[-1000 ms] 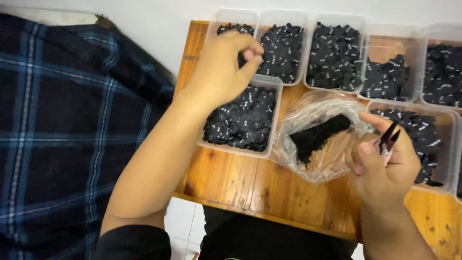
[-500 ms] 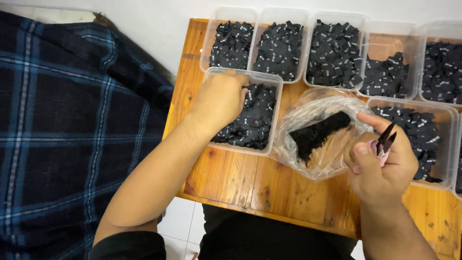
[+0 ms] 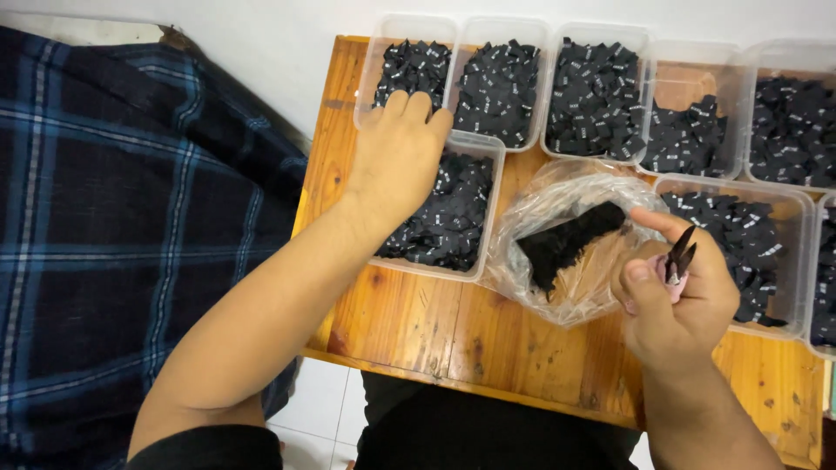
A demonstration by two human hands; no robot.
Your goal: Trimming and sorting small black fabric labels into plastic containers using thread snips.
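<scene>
**Op 1:** Left hand status: palm down, fingers together and curled over the far rim of the near-left clear tub. Fingertips sit where that tub meets the back-row tub. No tag visible in the grip; can't tell if anything is pinched underneath, since the back of the hand hides it.

**Op 2:** Right hand?

**Op 1:** Right hand is closed, w/ thumb pressed against index. It pinches a few thin black folded tags that stick up past the thumb. Something pink shows behind them; too small to ID. The hand sits just beside the open clear plastic bag, mouth facing it.

**Op 2:** Why that layout?

**Op 1:** Judgement only: bag lies centre w/ a loose clump of black tags inside, within reach of both hands. Tubs form a row along the far edge of the wooden table, plus two nearer ones, so each is one short reach away. All hold black woven labels w/ white print. The fourth back tub is only part full.

**Op 2:** Surroundings?

**Op 1:** Blue plaid cloth left of the table, white tile floor below.
</scene>
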